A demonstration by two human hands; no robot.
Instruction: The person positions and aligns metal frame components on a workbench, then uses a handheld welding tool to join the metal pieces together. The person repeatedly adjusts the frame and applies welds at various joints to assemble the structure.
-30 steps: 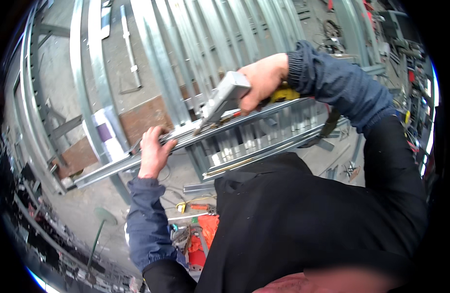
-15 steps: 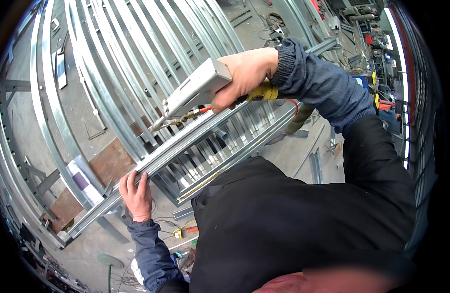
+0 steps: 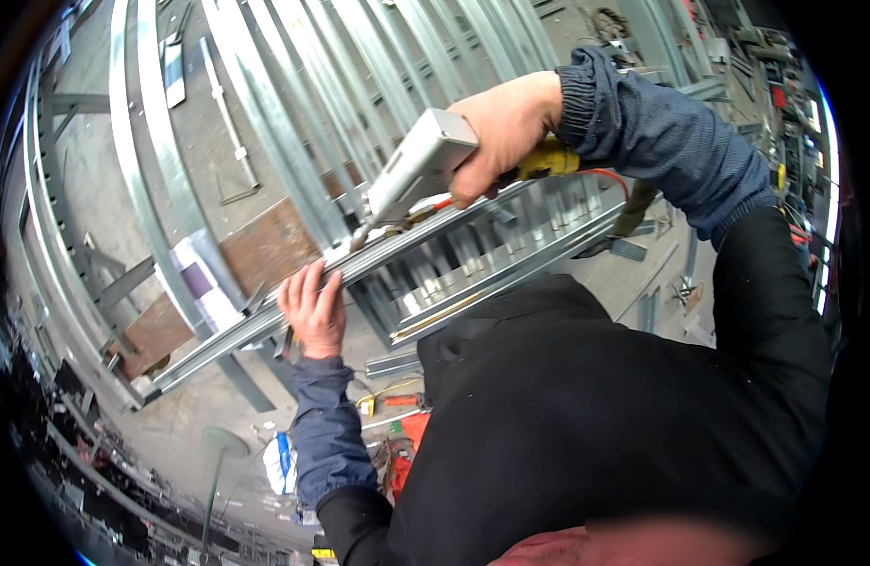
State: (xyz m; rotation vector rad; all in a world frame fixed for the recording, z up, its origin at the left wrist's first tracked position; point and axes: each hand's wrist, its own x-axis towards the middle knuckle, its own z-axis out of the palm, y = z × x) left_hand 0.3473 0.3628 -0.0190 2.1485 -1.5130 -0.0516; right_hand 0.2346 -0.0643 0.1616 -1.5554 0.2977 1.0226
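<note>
My right hand point(image 3: 510, 123) is closed round a welding gun with a grey box-shaped body point(image 3: 423, 160). Its thin nozzle point(image 3: 359, 236) points down and left at the upper edge of a long galvanised metal rail point(image 3: 411, 245). Whether the tip touches the metal I cannot tell. A yellow-wrapped part point(image 3: 548, 160) and a red hose point(image 3: 610, 174) run back under my right wrist. Just left of the nozzle, my left hand point(image 3: 314, 311) grips the near side of the rail, its bent fingers over the edge; the thumb is mostly hidden.
Long metal profiles point(image 3: 256, 123) lie side by side beyond the rail. A rusty plate point(image 3: 265, 245) and a white-and-purple sheet point(image 3: 204, 283) sit at the left. Short metal pieces point(image 3: 454, 269) show on my side of the rail. Tools and a red object point(image 3: 411, 434) are on the floor.
The view has shifted, so the scene sits further right. The welding gun's nozzle has come closer to my left hand and the rail. Both hands keep their hold.
</note>
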